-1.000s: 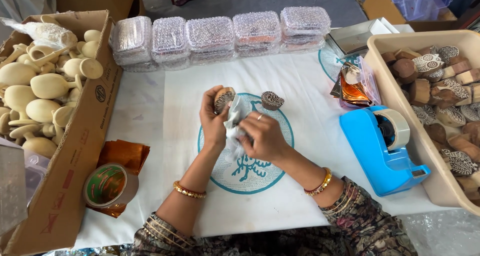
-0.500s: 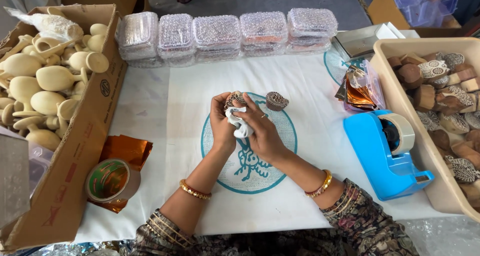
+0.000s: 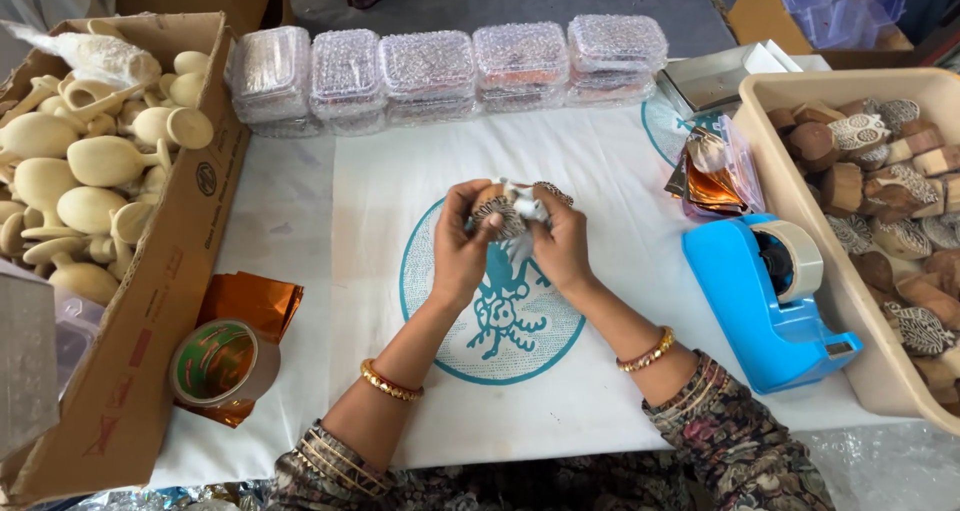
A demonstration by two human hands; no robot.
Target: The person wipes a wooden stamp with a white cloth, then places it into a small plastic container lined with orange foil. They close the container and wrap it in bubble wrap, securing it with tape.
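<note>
- Hands meet above the middle of the tabletop (image 3: pixel 300 221), over the teal round print on the white cloth (image 3: pixel 620 411).
- Left hand (image 3: pixel 458 254) is clenched around a carved wooden stamp block (image 3: pixel 492 207); the thumb lies across its patterned face.
- Right hand (image 3: pixel 563 246) pinches a crumpled white wrap (image 3: pixel 522 211) against the same block; the fingers are curled shut on it.
- Stamp block and wrap are raised off the cloth, between the two hands, touching both.
- A second carved block (image 3: pixel 555 190) shows just behind the right hand's fingers; whether it rests on the cloth cannot be told.
- Left of the hands: a roll of tape (image 3: pixel 222 363) on a copper foil sheet (image 3: pixel 250 298), beside a cardboard box (image 3: pixel 150 301) full of pale wooden goblets (image 3: pixel 100 161).
- Far edge: a row of clear textured plastic boxes (image 3: pixel 430 63).
- Right of the hands: a blue tape dispenser (image 3: pixel 745 301), near a clear pouch of foil pieces (image 3: pixel 718 176), and a beige tub (image 3: pixel 800 211) holding many carved wooden blocks (image 3: pixel 880 186).
- Both wrists carry gold bangles; patterned sleeves cover the forearms at the near edge.
</note>
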